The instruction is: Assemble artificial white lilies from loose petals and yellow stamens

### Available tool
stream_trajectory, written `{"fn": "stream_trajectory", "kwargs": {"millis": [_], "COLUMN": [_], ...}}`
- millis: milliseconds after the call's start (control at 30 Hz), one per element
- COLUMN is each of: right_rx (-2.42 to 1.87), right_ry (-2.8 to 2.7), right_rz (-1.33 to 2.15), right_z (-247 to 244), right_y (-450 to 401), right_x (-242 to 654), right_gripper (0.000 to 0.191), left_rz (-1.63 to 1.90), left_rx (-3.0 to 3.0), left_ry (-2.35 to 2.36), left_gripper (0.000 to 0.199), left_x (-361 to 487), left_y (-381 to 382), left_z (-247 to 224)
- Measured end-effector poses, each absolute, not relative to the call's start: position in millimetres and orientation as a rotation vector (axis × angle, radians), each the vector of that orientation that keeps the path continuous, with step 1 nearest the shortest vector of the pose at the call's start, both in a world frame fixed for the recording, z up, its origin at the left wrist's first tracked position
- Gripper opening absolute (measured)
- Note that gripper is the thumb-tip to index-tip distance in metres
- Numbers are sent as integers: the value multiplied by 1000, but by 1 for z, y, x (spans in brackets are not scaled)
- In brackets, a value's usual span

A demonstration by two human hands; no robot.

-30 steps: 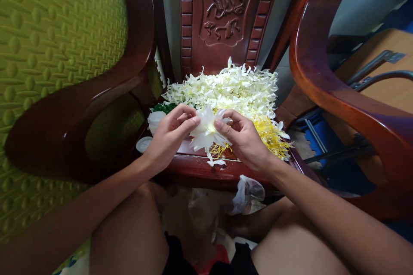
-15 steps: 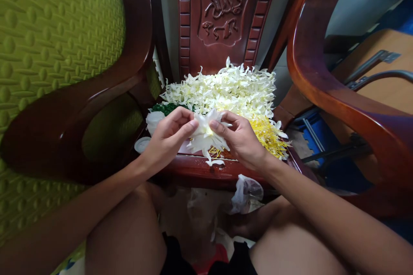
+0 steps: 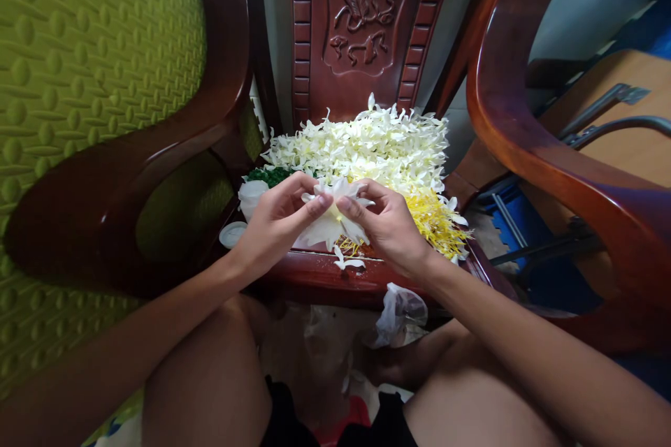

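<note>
The white flower [image 3: 331, 222], its centre hidden behind both thumbs, is pinched between the left hand [image 3: 275, 220] and right hand [image 3: 391, 223] over the chair seat [image 3: 325, 272], with the petal heap [image 3: 367, 147] at twelve o'clock and yellow stamens [image 3: 437, 223] at three.

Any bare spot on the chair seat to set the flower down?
Only the front edge strip of the chair seat, beside the loose petal. Behind it the white petal pile and yellow stamens crowd it; left corner holds green pieces.
</note>
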State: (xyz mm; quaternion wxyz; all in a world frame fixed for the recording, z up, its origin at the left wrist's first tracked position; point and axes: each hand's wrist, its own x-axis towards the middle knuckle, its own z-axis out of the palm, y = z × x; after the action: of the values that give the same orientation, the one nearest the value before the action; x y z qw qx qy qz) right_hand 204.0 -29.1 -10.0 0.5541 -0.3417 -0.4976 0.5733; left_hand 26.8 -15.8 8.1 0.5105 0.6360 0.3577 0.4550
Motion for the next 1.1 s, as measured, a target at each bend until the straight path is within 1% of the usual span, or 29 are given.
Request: {"fn": "stream_trajectory", "kwargs": {"millis": [233, 533, 700, 867, 1100], "right_rx": [-807, -888, -912, -848, -826], "right_ry": [-1078, -1197, -1259, -1215, -1125], "right_rz": [1326, 1206, 1189, 1238, 1273], "right_z": [-11, -7, -11, -11, -10], "right_y": [-30, -31, -26, -25, -28], "right_x": [202, 202, 205, 207, 206], "right_gripper": [39, 42, 35, 29, 25], "left_rz": [1155, 1123, 1108, 1138, 1153], "left_rx": [1462, 1425, 1408, 1326, 1271], "left_ry": [857, 886, 867, 885, 849], "left_gripper": [27, 29, 32, 33, 33], "left_x": [29, 29, 31, 31, 31], "left_y": [-19, -16, -13, -14, -15], "left_z": [11, 8, 8, 9, 12]}}
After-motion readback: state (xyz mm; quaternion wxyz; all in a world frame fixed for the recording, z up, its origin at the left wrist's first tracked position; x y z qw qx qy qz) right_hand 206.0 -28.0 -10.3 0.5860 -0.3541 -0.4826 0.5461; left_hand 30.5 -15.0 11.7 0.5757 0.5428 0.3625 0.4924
